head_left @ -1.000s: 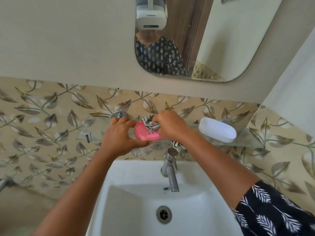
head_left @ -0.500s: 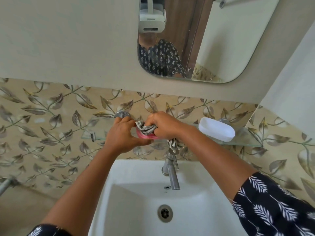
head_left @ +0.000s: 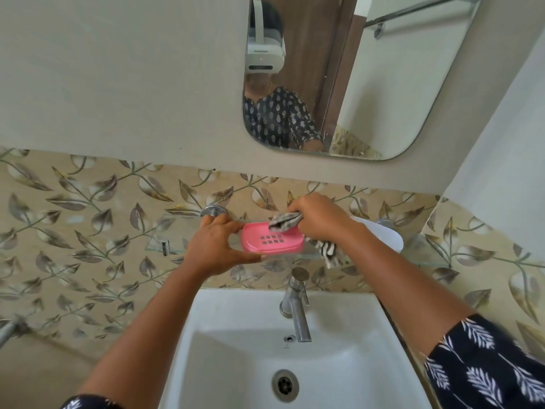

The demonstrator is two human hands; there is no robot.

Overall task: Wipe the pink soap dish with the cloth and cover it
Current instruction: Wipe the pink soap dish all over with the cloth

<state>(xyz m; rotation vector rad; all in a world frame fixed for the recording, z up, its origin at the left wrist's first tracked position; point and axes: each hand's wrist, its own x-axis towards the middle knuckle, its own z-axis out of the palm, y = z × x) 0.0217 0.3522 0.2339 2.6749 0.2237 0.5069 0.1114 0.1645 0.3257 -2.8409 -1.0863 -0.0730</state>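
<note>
Soap dish [head_left: 272, 241], pinched by left hand [head_left: 213, 249] above the sink [head_left: 236, 320], could slip under right hand's [head_left: 320, 219] clutched cloth [head_left: 283, 224]

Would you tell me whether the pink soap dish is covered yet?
Uncovered: the pink soap dish shows its slotted inside, and the white lid lies apart on the glass shelf.
</note>
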